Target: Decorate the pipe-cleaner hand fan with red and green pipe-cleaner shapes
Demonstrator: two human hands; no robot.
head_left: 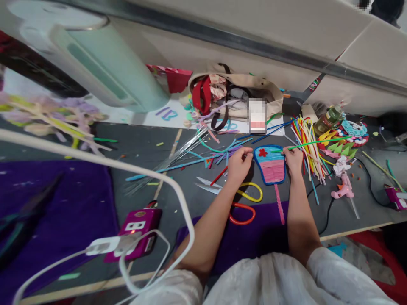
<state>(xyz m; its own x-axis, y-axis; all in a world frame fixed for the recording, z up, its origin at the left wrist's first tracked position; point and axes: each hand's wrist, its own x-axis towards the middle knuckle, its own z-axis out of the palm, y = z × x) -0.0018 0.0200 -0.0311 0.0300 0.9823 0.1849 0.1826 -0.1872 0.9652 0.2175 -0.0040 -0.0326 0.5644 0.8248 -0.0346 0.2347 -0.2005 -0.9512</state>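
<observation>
Two bare hands flank a fan-shaped pipe-cleaner piece [270, 171], which lies between their grips over the table [187, 182]. The right hand [293, 159] pinches a green pipe cleaner [324, 142], one end reaching over the piece's blue upper part. The left hand [240, 165] curls its fingers; I cannot tell whether its grip holds anything. Scissors [213, 189] lie nearer the body than the left grip, partly beneath its forearm. Right of the right grip are bundled pipe cleaners [307, 148] and, farther off, a pink glue gun [345, 190].
</observation>
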